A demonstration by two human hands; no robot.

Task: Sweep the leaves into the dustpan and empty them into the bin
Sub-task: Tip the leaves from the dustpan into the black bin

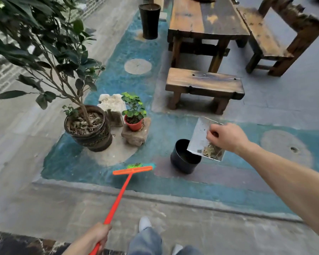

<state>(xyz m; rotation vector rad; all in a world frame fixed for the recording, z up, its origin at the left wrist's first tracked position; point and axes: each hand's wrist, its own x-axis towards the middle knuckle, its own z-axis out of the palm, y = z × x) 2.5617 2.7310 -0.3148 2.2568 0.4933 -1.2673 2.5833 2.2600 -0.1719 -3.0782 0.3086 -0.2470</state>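
My right hand [226, 138] grips a grey metal dustpan [199, 137], tilted with its low edge over the rim of a small black bin [182, 162] on the floor. Dry brown leaves [212, 151] lie piled at the dustpan's lower corner, just right of the bin's opening. My left hand [97, 236] holds the orange handle of a broom [132, 171], whose orange head with green and blue bristles rests on the painted floor to the left of the bin.
A large potted tree [88, 129] and a small red-potted plant [133, 124] on a stone stand left of the bin. A wooden stool [204, 85], a table [206, 17] and a bench [265, 34] stand behind. A tall black pot [150, 21] is far back.
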